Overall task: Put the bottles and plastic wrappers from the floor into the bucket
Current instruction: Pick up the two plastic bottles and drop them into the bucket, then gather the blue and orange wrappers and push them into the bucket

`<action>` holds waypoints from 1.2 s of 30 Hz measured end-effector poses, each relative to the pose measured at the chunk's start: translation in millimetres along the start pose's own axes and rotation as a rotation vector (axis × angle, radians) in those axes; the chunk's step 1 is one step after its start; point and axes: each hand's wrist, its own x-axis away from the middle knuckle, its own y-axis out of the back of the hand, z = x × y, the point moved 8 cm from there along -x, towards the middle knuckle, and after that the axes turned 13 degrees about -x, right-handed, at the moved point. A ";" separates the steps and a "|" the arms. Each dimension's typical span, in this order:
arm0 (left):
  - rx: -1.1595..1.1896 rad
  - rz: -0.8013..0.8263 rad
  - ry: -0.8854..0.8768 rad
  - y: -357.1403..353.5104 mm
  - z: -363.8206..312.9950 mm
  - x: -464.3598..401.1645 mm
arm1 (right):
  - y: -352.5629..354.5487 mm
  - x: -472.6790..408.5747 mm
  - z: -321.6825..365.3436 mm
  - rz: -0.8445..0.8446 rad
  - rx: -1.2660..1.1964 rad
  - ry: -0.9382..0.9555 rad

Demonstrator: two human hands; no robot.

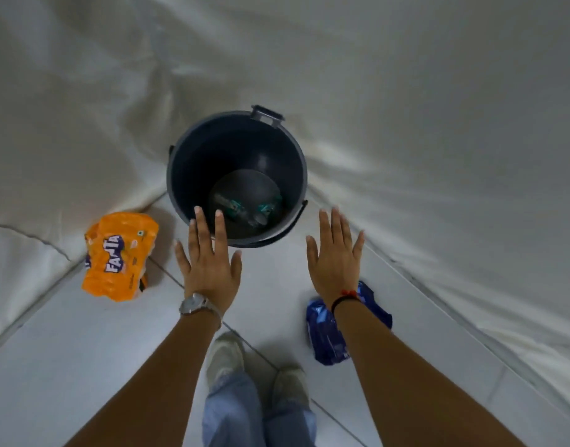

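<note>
A dark bucket (193,156) stands on the tiled floor ahead of me, with clear bottles bearing teal labels (245,208) lying at its bottom. An orange Fanta plastic wrapper (119,256) lies on the floor to the bucket's left. A blue plastic wrapper (325,333) lies on the floor at the right, partly hidden under my right forearm. My left hand (209,266) hovers flat over the bucket's near rim, fingers spread, empty. My right hand (335,256) is just right of the bucket, also flat and empty.
White draped cloth (438,124) covers the surroundings behind and on both sides of the bucket, meeting the floor in a corner. My feet in light shoes (225,356) stand on the pale tiles (83,366) below my hands.
</note>
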 end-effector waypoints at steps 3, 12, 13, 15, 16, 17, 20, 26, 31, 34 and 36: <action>0.035 0.124 0.012 -34.1 -6.1 42.4 | -7.3 45.1 -50.9 0.032 0.032 -0.089; -0.039 0.426 -0.099 -152.7 -21.5 96.6 | -92.9 123.9 -156.8 0.138 0.049 -0.415; -0.040 0.456 -0.116 -167.6 -26.4 101.4 | -102.8 127.8 -166.2 0.137 0.043 -0.444; -0.029 0.521 -0.132 -197.8 -37.5 111.4 | -118.7 131.2 -188.4 0.139 0.041 -0.495; -0.020 0.552 -0.127 -212.5 -43.0 116.6 | -125.5 129.9 -200.5 0.146 0.050 -0.502; -0.009 0.580 -0.120 -226.5 -49.2 122.0 | -131.0 127.0 -212.8 0.157 0.068 -0.494; 0.002 0.647 -0.164 -264.2 -75.8 141.7 | -144.0 113.2 -248.7 0.225 0.192 -0.401; 0.026 0.770 -0.075 -330.4 -112.6 147.3 | -156.7 77.4 -312.8 0.259 0.250 -0.408; 0.015 0.828 -0.037 -370.7 -147.9 155.0 | -171.4 50.4 -354.8 0.347 0.256 -0.445; 0.034 0.867 0.017 -387.3 -145.7 167.9 | -183.1 48.3 -368.0 0.400 0.187 -0.525; 0.098 0.855 0.009 -390.7 -144.4 169.8 | -187.9 50.7 -368.7 0.389 0.124 -0.541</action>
